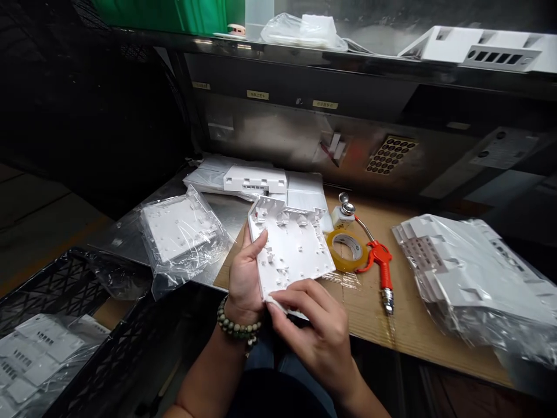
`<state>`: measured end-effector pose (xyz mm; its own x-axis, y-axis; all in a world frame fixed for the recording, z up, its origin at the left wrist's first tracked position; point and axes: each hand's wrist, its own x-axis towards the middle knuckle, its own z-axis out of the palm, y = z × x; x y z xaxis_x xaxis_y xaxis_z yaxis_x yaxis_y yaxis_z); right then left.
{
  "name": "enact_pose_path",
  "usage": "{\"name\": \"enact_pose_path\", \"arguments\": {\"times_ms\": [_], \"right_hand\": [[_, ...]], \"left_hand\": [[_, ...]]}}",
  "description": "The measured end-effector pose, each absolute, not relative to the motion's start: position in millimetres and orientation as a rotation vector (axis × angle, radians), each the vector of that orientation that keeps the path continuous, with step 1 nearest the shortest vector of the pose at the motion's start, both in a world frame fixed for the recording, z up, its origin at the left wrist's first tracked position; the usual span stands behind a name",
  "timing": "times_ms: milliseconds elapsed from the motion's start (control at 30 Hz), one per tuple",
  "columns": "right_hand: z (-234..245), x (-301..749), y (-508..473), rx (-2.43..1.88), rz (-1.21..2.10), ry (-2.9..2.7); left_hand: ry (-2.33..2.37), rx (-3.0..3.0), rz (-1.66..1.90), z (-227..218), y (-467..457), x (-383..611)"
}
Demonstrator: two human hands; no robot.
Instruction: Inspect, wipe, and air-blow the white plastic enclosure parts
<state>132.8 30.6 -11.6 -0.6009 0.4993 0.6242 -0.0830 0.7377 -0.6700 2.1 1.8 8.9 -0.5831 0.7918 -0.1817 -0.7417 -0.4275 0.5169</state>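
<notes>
A white moulded plastic panel (292,247) with small ribs and clips on its upper face is held tilted over the near edge of the bench. My left hand (244,277), with a bead bracelet on the wrist, grips the panel's left edge, thumb lying along it. My right hand (314,326) pinches the panel's near bottom edge with fingers curled. Both hands are closed on the same panel.
A bagged white panel (180,231) lies at left; more white housings (255,179) sit behind. A tape roll (348,248), a small bottle (342,215) and a red air blow gun (379,261) lie right of the panel. A bagged stack of parts (474,273) fills the right. A black crate (56,348) holds bagged parts at lower left.
</notes>
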Motion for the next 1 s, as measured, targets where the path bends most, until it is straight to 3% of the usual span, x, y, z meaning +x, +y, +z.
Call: {"name": "enact_pose_path", "arguments": {"times_ms": [367,600,1000], "right_hand": [[-18.7,139.6,35.5,-0.35,0.866,-2.09],[-35.7,190.1,97.3,-0.853,0.601,-1.653],[-50.2,191.7,92.5,-0.794,0.697,-1.801]], "left_hand": [[0.719,0.01,2.053,5.8,-2.2,-10.9],[0.729,-0.072,1.904,-16.6,-36.9,-58.2],[0.664,0.152,1.943,-38.0,-39.0,-61.6]]}}
